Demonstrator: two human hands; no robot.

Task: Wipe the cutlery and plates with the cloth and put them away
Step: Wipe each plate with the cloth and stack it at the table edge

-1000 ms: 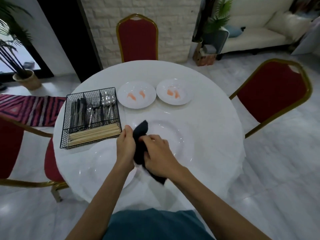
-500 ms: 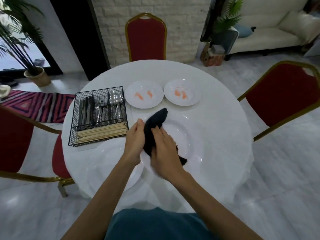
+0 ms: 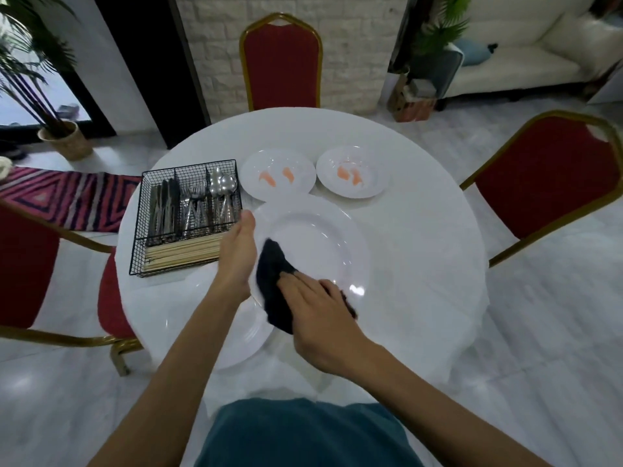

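A large white plate (image 3: 313, 244) is tilted up off the round white table (image 3: 421, 251). My left hand (image 3: 237, 254) grips its left rim. My right hand (image 3: 320, 318) presses a dark cloth (image 3: 273, 281) flat against the plate's near left part. A second large white plate (image 3: 242, 335) lies on the table under my arms. Two small white plates with orange smears, one (image 3: 278, 175) on the left and one (image 3: 352, 171) on the right, sit farther back. A black wire caddy (image 3: 188, 214) at the left holds knives, forks, spoons and chopsticks.
Red chairs with gold frames stand at the far side (image 3: 281, 62), at the right (image 3: 553, 176) and at the left (image 3: 27, 264). A striped rug (image 3: 67, 197) and a potted plant (image 3: 64, 139) are beyond the table on the left.
My left hand has lifted and tilted the large plate by its left rim. My right hand has slid the cloth down toward the plate's near edge.
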